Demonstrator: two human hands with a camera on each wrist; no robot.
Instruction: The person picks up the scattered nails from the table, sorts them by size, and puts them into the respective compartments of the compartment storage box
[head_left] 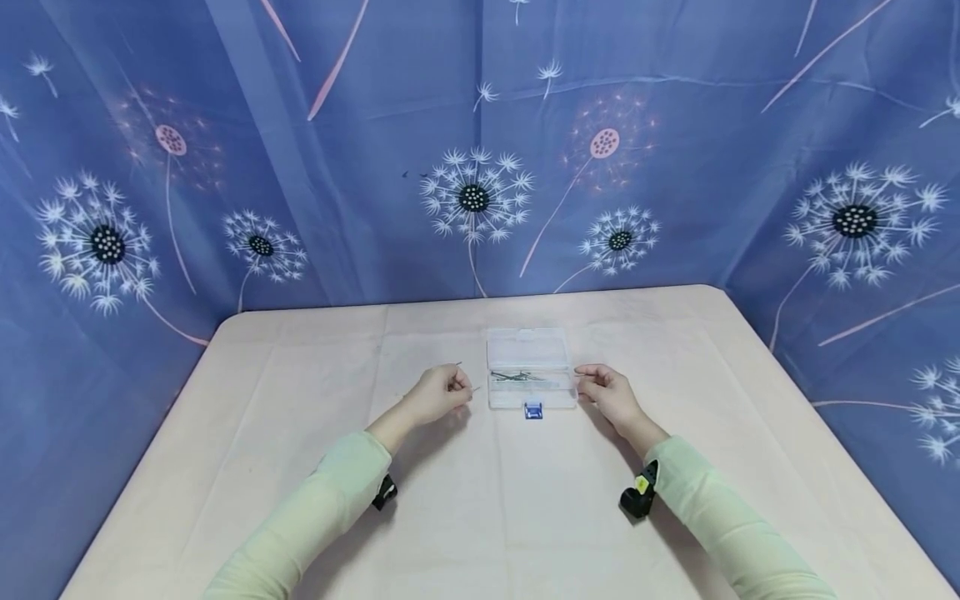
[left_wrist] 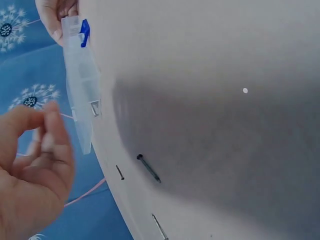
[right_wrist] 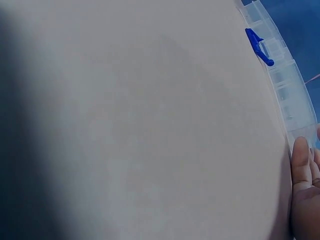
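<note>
A clear plastic box [head_left: 531,400] with a blue latch [head_left: 533,410] lies with its lid [head_left: 528,347] raised at the back. Several dark nails [head_left: 517,377] lie in its rear section. My right hand [head_left: 611,400] grips the right end of the box between thumb and fingers. Just left of the box, my left hand [head_left: 435,394] has thumb and forefinger pinched together, with a thin nail [head_left: 476,388] showing at the fingertips. The left wrist view blurs the fingertips. On the table near that hand lie a thick dark nail [left_wrist: 149,168], a small nail [left_wrist: 120,172] and a slender one [left_wrist: 159,227].
A pale cloth covers the table [head_left: 510,517]. Blue curtains [head_left: 375,167] with a dandelion print stand behind it and on both sides. Black wrist cameras [head_left: 638,498] hang below both sleeves.
</note>
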